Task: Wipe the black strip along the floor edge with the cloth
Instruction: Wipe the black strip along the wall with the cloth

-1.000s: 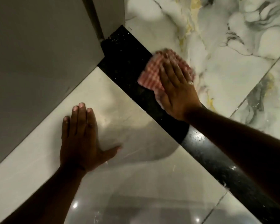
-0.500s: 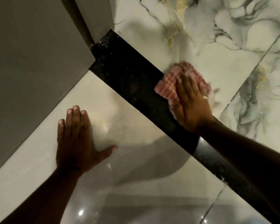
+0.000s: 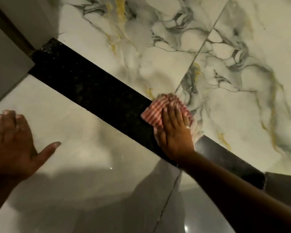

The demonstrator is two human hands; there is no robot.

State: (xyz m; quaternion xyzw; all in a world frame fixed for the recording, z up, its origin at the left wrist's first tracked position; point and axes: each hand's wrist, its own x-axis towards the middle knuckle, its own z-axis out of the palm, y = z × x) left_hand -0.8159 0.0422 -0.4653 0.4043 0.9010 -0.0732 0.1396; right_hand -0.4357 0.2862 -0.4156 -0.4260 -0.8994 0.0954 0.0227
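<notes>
Over the last second our right hand [image 3: 174,132] had slid the cloth [image 3: 165,111] down the black strip [image 3: 94,91], away from the corner at eleven o'clock where the strip meets the grey wall [image 3: 5,52], and toward five o'clock; the view had swung with us, so more of the strip now lay bare behind the cloth. We took that bare stretch, running from the corner to the cloth, as the part already wiped, though in this dim light we could not tell from its speckled face how clean it was. The stretch past our wrist toward four o'clock, where the strip showed a grey sheen, looked to us like the part not yet done. Our right hand lay flat, fingers [image 3: 178,113] straight and close together, pressing the red-and-white checked cloth down rather than gripping it; the cloth was folded small and stuck out from under the fingertips at ten and twelve o'clock, its far edge lapping onto the veined marble tile [image 3: 242,106] beyond the strip. The palm sat over the strip itself. Our left hand [image 3: 12,145] was spread open on the pale glossy tile [image 3: 84,132] at eight o'clock, holding nothing, well apart from the cloth, and seemed to be propping us up
</notes>
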